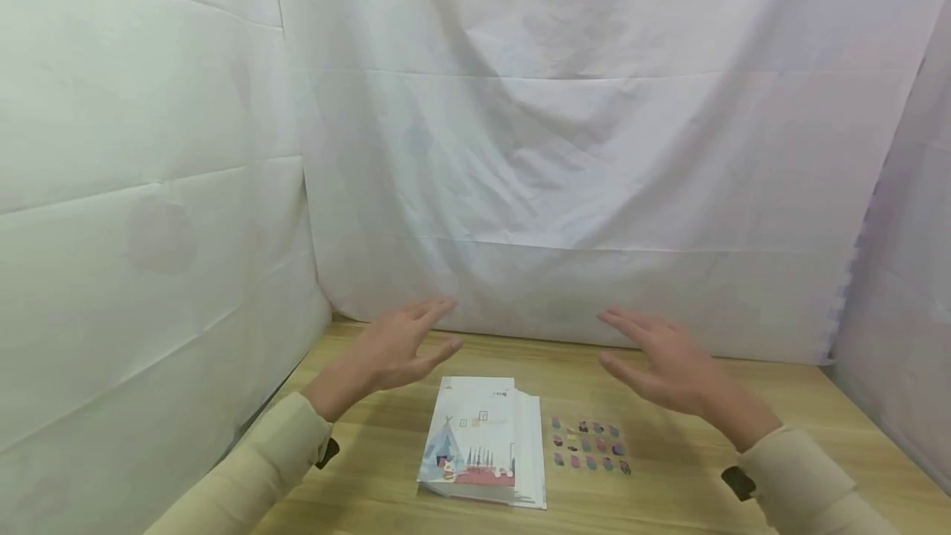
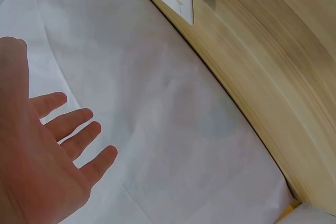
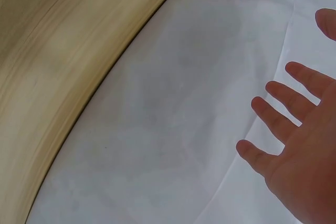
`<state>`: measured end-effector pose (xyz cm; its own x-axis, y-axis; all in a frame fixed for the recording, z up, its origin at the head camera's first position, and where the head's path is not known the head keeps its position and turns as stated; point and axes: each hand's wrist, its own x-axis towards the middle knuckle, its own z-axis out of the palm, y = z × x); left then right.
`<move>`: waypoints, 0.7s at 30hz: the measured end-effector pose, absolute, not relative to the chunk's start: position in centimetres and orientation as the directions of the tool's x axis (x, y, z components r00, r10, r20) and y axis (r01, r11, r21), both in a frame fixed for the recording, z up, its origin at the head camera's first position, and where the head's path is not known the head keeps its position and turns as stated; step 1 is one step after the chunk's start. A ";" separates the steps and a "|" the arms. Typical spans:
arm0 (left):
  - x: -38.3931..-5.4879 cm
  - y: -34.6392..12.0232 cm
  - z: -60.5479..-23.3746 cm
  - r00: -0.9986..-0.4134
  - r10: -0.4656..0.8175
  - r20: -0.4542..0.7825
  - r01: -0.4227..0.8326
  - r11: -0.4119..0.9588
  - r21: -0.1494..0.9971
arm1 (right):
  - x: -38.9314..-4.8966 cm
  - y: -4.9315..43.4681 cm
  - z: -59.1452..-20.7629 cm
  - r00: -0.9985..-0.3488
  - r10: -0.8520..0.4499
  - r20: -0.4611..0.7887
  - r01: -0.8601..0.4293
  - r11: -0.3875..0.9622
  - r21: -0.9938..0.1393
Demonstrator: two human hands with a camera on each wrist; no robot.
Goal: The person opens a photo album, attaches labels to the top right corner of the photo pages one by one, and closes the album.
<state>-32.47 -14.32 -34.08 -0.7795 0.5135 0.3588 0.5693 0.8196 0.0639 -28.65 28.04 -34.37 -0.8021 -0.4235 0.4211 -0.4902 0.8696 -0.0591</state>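
My left hand (image 1: 401, 349) is raised over the table's left part, fingers straight and holding nothing. Across from it my right hand (image 1: 664, 362) hovers in the same way, with the palms turned toward each other. Between and below them lies a white notebook or box-like stack (image 1: 475, 436), its cover printed with a blue tent and small animals. To its right is a clear sheet of small purple and pink stickers (image 1: 590, 444). Spread fingers show on the left hand (image 2: 52, 150) in the left wrist view and on the right hand (image 3: 299, 129) in the right wrist view.
The wooden table (image 1: 357, 469) runs back to a hanging white cloth (image 1: 565, 163). More white cloth (image 1: 141, 188) walls in the left side, and another sheet (image 1: 906, 271) hangs at the right. Both forearms wear light sleeves with a dark strap piece near the wrist.
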 end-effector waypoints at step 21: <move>-31.1 -13.6 -35.1 -0.761 0.539 0.361 0.593 0.804 0.047 | -28.4 26.1 -35.9 -0.772 -0.450 0.448 -0.525 0.849 -0.051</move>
<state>-31.06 -13.63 -35.08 -0.7608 0.5394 0.3608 0.5926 0.8041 0.0473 -28.36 26.07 -35.95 -0.7721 -0.4505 0.4482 -0.5253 0.8494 -0.0512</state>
